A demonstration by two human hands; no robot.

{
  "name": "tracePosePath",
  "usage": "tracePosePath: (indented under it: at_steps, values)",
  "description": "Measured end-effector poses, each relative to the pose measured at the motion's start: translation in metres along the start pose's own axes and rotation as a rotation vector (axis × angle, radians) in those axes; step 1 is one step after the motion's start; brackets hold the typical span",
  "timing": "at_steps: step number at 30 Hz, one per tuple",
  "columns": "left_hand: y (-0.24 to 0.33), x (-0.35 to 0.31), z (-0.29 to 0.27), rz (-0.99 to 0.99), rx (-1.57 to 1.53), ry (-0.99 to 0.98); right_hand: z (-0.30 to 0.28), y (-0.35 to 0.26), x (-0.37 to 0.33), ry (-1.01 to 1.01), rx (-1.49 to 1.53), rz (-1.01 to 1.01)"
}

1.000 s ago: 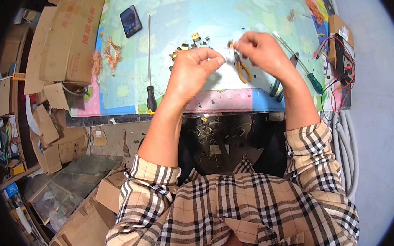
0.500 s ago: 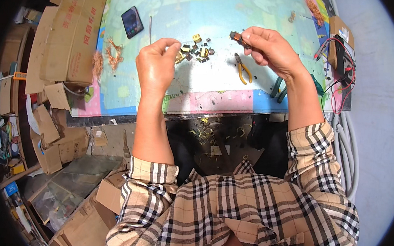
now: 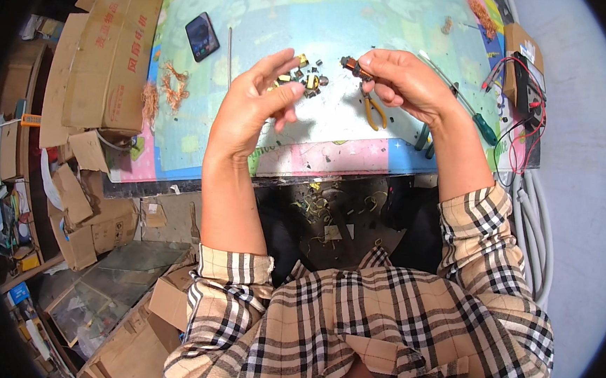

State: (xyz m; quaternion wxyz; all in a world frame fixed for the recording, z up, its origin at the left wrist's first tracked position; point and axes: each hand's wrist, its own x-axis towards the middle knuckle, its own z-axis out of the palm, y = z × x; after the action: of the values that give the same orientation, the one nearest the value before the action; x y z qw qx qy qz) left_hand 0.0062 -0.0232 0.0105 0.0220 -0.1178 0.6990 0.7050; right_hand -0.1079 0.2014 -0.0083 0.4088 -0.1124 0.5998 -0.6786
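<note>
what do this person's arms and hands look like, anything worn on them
The left sleeve and right sleeve are beige plaid crossed by black and white bands, ending short so the forearms are bare. The left grip and right grip are bare hands; no gloves or watch show.

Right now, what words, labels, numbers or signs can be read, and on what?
Large cardboard box: big red characters, legible; wording withheld.
Table cover: green lettering near the front edge, partly legible; wording withheld.
Phone: screen details too small to read.
Small box at right: white label, too small to read.
</note>
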Motion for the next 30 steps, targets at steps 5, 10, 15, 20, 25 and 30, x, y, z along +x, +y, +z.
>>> tracePosePath:
  at_steps: [5, 10, 15, 20, 25, 30]
  values:
    - [-0.006, 0.006, 0.027, 0.048, -0.236, -0.104, 0.002, -0.001, 0.000, -0.066, 0.002, 0.000]
    - [-0.026, 0.016, 0.028, -0.015, 0.043, -0.075, 0.004, -0.006, -0.004, -0.231, -0.086, 0.012]
    - [-0.022, 0.016, 0.028, 0.010, 0.096, -0.065, 0.008, 0.002, 0.000, -0.037, -0.637, 0.006]
    - [-0.007, 0.008, 0.034, -0.158, -0.042, -0.114, -0.002, 0.004, 0.006, 0.233, -0.213, -0.119]
    - [-0.015, 0.011, 0.025, -0.186, -0.166, 0.048, -0.003, -0.017, -0.014, -0.231, -0.160, -0.042]
    - [-0.019, 0.013, 0.032, -0.086, -0.182, -0.010, -0.007, 0.007, 0.004, 0.090, -0.872, -0.011]
